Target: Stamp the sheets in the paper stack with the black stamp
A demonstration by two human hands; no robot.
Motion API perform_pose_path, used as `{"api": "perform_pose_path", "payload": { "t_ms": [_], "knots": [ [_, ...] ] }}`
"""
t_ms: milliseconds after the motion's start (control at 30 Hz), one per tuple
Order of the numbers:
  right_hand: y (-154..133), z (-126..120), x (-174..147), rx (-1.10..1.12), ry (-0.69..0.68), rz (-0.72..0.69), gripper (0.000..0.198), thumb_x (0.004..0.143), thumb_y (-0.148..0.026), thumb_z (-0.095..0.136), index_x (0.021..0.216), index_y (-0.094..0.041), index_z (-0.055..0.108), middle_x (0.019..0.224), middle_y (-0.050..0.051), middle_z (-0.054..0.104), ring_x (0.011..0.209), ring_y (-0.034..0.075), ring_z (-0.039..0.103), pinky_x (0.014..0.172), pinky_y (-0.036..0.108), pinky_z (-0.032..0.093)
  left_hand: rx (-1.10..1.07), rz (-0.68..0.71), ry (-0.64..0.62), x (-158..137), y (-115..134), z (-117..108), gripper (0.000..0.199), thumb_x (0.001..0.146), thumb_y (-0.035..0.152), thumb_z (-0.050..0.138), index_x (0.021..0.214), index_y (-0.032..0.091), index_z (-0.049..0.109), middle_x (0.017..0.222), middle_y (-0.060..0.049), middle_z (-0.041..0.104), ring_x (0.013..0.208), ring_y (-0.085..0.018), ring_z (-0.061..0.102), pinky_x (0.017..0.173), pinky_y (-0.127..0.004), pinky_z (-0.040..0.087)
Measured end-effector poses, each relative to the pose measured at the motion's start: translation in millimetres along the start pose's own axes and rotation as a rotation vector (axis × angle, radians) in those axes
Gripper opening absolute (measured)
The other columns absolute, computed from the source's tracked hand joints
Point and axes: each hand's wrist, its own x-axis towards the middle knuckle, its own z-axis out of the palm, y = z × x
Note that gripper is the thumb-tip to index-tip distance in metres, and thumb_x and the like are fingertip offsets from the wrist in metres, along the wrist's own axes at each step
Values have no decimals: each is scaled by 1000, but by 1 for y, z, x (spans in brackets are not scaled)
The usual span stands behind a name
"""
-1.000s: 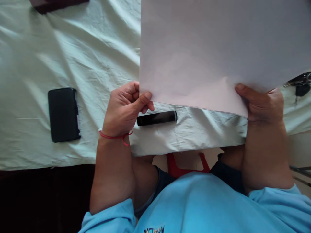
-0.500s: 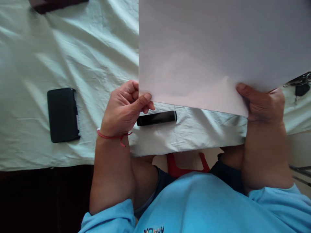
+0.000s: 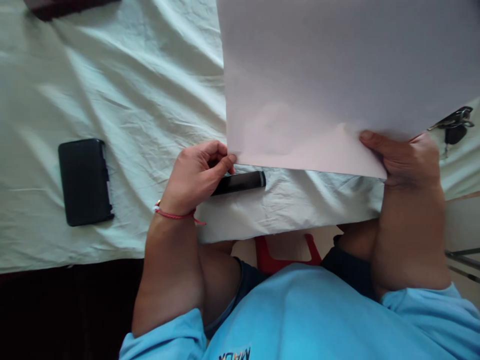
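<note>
both hands hold a sheet of paper [image 3: 337, 75] up over the pale cloth [image 3: 142, 100]: left hand [image 3: 195, 177] pinches its lower left corner, right hand [image 3: 405, 160] pinches the lower right; a black marker [image 3: 243, 182] lies just under the left fingers, a phone [image 3: 84, 181] well apart

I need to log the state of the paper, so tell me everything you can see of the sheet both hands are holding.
The sheet of paper is large, plain and pale, with a faint pinkish-grey tone and no visible print. It looks thin and smooth, uncreased apart from a slight buckle near its lower right corner. It is held up above the cloth-covered table, its top and right edges out of frame. The left hand pinches its lower left corner; the right hand pinches its lower right corner.
</note>
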Motion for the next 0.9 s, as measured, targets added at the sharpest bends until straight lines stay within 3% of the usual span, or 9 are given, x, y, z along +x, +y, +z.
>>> {"api": "perform_pose_path", "payload": {
  "t_ms": [200, 400, 467, 533, 667, 900],
  "knots": [
    [-3, -8, 0, -79, 15, 35, 80, 23, -45, 120, 92, -23, 84, 101, 0, 87, 95, 28, 83, 103, 58, 76, 183, -80, 3, -3, 13, 0, 11, 98, 28, 75, 90, 24, 81, 86, 0, 82, 80, -19, 72, 78, -31, 56],
    [-8, -10, -2, -108, -23, 63, 79, 24, -46, 121, 91, -23, 85, 99, 1, 86, 94, 26, 82, 97, 54, 76, 96, 1, 121, -8, 5, -8, 15, 99, 39, 90, 106, 25, 88, 102, -3, 84, 87, -20, 73, 79, -33, 58],
    [-9, -12, -3, -116, -29, 65, 76, 28, -44, 121, 92, -23, 86, 101, 1, 87, 95, 26, 82, 96, 52, 76, 8, 77, 78, -10, 5, -11, 17, 98, 39, 95, 109, 27, 89, 108, -3, 85, 97, -22, 76, 89, -33, 59],
    [-9, -15, -3, -141, -16, 63, 73, 31, -42, 120, 94, -23, 87, 104, 1, 88, 95, 25, 82, 95, 49, 76, -58, 180, -42, -11, 7, -15, 25, 93, 37, 101, 114, 29, 91, 115, -3, 86, 112, -24, 77, 100, -34, 58],
    [-10, -20, -3, -153, -13, 72, 69, 35, -34, 119, 96, -24, 89, 104, 1, 88, 95, 24, 81, 96, 49, 76, 13, 261, -295, -12, 13, -19, 39, 86, 33, 107, 122, 32, 92, 125, -3, 87, 124, -29, 77, 112, -38, 56],
    [-16, -31, -1, -209, -29, 80, 60, 38, -29, 119, 88, -24, 84, 97, 0, 84, 93, 24, 79, 93, 52, 76, 31, 230, -280, -12, 13, -22, 22, 95, 21, 92, 112, 35, 95, 107, -1, 86, 101, -24, 79, 92, -35, 59]
  ]
}}
